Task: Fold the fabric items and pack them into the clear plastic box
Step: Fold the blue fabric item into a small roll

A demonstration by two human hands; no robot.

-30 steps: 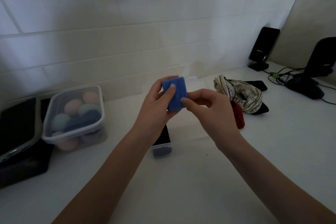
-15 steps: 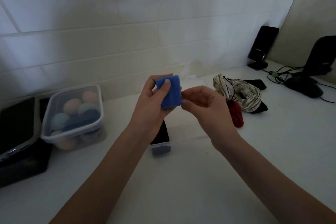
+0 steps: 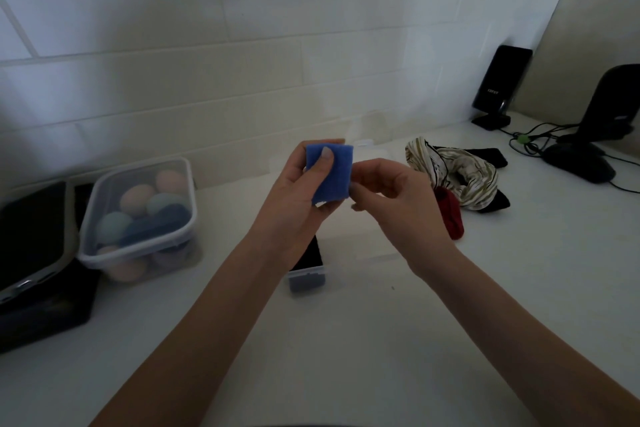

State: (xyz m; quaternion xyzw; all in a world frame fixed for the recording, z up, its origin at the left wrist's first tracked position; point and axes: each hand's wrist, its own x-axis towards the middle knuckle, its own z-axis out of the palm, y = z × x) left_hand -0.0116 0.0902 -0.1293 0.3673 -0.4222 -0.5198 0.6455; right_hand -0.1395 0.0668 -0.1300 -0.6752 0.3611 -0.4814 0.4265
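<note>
My left hand [image 3: 294, 198] holds a small folded blue fabric [image 3: 334, 180] upright above the counter, thumb pressed on its front. My right hand [image 3: 398, 198] has curled fingers that pinch the fabric's right edge. Under both hands stands the clear plastic box [image 3: 363, 255], hard to make out, with dark folded fabric [image 3: 308, 274] at its near left end. To the right lies a heap of loose items: a cream striped fabric [image 3: 464, 180], a red fabric [image 3: 450, 215] and a black fabric [image 3: 491, 158].
A lidded clear container of pastel balls [image 3: 138, 215] sits at the left, beside a black case [image 3: 31, 253]. A black speaker [image 3: 498, 83], a black stand [image 3: 588, 149] and cables [image 3: 526, 142] occupy the far right corner. The tiled wall runs close behind.
The blue fabric and both hands shifted slightly left. My right thumb slid from the fabric's front to its right edge.
</note>
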